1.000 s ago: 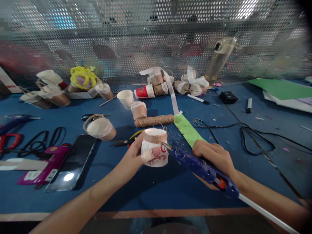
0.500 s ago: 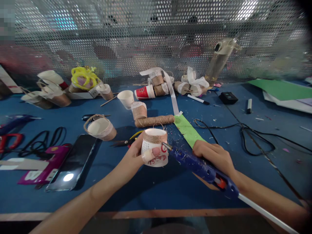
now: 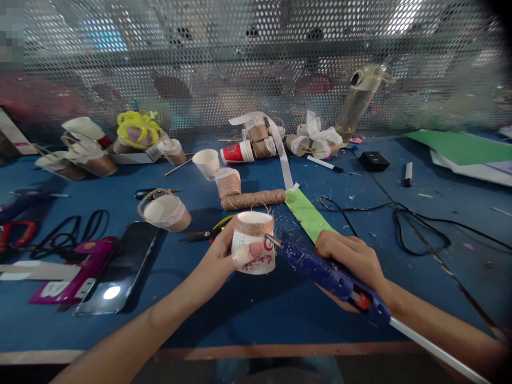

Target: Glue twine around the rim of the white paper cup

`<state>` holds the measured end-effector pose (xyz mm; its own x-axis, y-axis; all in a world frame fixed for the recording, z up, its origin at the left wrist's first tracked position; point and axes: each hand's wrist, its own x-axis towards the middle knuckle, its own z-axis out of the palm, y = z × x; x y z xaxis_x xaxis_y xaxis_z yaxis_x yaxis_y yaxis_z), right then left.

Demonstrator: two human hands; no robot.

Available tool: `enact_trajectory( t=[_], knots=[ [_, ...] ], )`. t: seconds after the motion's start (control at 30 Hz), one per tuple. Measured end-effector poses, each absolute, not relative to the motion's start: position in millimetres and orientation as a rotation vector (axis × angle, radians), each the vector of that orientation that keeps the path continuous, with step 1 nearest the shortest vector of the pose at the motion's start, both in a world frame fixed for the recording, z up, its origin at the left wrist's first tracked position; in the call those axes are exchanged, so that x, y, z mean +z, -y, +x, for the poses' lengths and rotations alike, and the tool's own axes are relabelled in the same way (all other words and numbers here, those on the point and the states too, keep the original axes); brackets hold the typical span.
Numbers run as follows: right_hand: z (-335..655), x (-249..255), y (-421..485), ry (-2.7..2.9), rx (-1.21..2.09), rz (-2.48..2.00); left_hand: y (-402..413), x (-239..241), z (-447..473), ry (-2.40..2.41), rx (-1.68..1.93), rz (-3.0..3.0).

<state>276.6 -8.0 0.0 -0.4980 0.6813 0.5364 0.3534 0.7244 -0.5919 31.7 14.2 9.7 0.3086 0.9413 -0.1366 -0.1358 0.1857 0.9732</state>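
Observation:
My left hand [image 3: 228, 246] is closed around a white paper cup [image 3: 261, 262] with red print, its bandaged thumb across the front. Brown twine [image 3: 255, 224] is wound around the upper part of the cup, under the rim. My right hand [image 3: 352, 256] grips a blue glue gun [image 3: 320, 269], with a white glue stick [image 3: 432, 346] coming out of its back end. The gun's metal nozzle is at the lower edge of the twine, on the cup's right side; whether it touches cannot be made out. Behind the cup lies a roll of twine [image 3: 254, 199].
Scissors [image 3: 204, 235], a twine-handled cup [image 3: 168, 210] and a lit phone [image 3: 120, 269] lie to the left. Green paper [image 3: 308, 213] lies behind my right hand, a black cable [image 3: 400, 224] to the right. Several wrapped cups, a water bottle [image 3: 356, 101] and a perforated metal screen [image 3: 224, 69] stand behind.

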Motion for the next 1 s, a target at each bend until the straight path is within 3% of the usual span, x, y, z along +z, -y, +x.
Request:
enact_trajectory(
  t=[1.0],
  knots=[
    [276.4,-0.4,8.4,2.131,0.473,-0.787,-13.1,12.3,32.5,-0.975,0.926,1.100]
  ],
)
